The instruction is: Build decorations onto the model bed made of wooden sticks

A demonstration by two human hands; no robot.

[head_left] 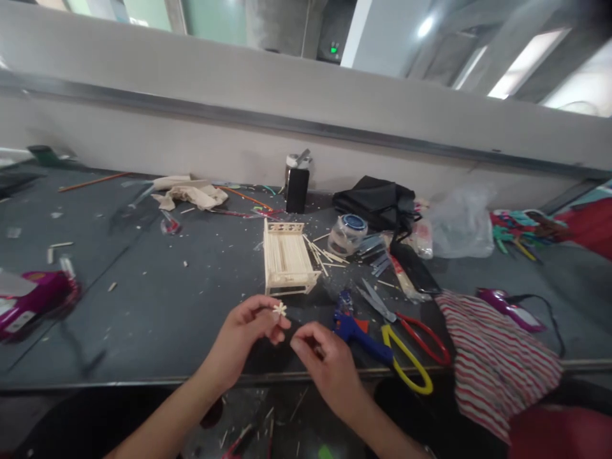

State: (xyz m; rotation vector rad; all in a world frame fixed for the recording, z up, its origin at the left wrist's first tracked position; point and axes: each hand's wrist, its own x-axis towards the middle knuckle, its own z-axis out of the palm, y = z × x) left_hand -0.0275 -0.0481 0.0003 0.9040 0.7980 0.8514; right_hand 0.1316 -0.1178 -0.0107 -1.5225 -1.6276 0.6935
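Between the thumb and fingers of my left hand [253, 325] is a small pale wooden star-shaped piece [280, 309], made of short crossed sticks. My right hand [327, 357] is close by on the right, thumb and forefinger pinched together; whatever is in that pinch is too small to make out. Just beyond both hands stands a miniature bed [288, 255] built from thin wooden sticks, with a patterned headboard at its far end. To the right of my right hand lies a blue glue gun [361, 336].
Scissors with red and yellow handles [406, 338] lie right of the glue gun. Loose sticks [325, 255] and a clear jar [347, 236] are beside the bed. A striped cloth [497, 357] hangs over the front edge. A black phone-like slab [297, 190] stands upright at the back.
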